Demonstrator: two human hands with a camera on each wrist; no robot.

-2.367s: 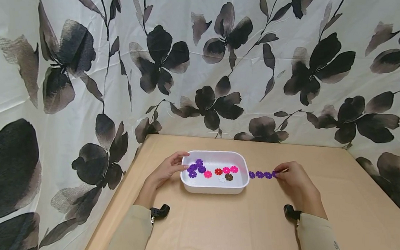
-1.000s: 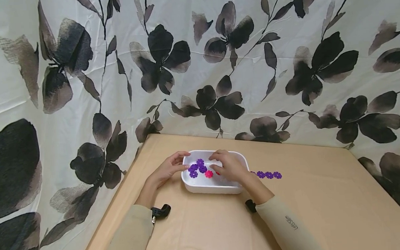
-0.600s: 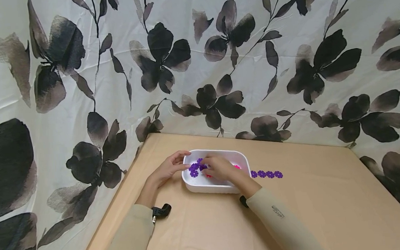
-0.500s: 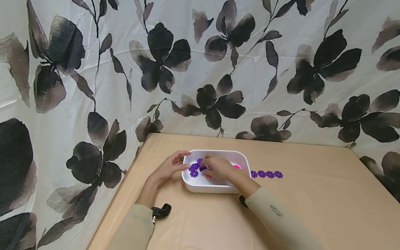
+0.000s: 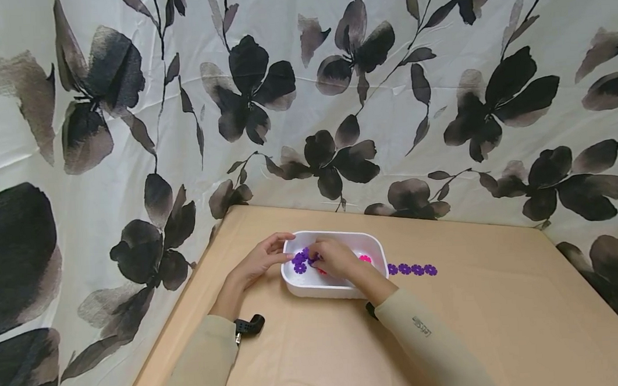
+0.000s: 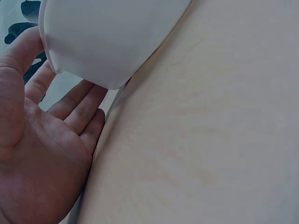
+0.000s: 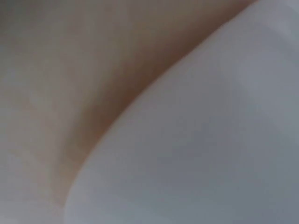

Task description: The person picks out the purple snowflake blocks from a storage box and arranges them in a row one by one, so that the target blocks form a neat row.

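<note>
A white plastic tray (image 5: 322, 292) stands on the table. My left hand (image 5: 256, 262) grips its left end, thumb at the rim and fingers along the outside; the left wrist view shows the tray's end wall (image 6: 112, 42) between them. Inside the tray my right hand (image 5: 336, 258) has its fingertips down at a cluster of purple flower-shaped pieces (image 5: 299, 268), pinching one that is mostly hidden by the fingers. A pink flower piece (image 5: 365, 259) shows beyond this hand, and a red-pink one peeks out under it. The right wrist view holds only the tray's blurred outer wall (image 7: 196, 154).
Right of the tray, several purple flower pieces (image 5: 417, 269) lie in a straight row on the tan-covered table (image 5: 317, 344). A curtain (image 5: 284, 118) with dark flowers hangs behind the table and along its left side.
My right hand left the right end of the purple row and moved left into the tray, down to the purple cluster, where a piece has shifted slightly. My left hand stays at the tray's end.
</note>
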